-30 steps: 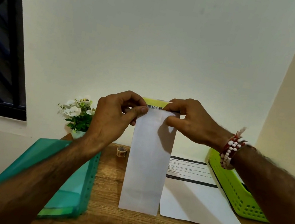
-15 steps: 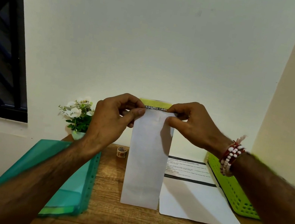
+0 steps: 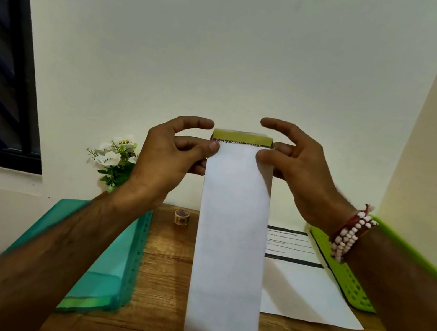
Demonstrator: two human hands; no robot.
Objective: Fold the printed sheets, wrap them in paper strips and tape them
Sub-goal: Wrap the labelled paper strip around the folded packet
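Early going. Held upright above mid counter [image 3: 161,286]: folded sheet [image 3: 233,241], pinched at top corners by left grip [image 3: 166,156] and right grip [image 3: 300,176]. No wrap or tape on it, seemingly. Untouched by the far edge, tape roll [image 3: 181,216]; flat toward the right edge, second sheet [image 3: 306,291].

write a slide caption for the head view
A folded sheet held upright over a wooden table, top corners pinched by the left hand and right hand, tape roll on the table.

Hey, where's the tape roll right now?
In the head view, the tape roll stands at the far edge of the table, left of centre, between the green folder and the folded sheet held upright.
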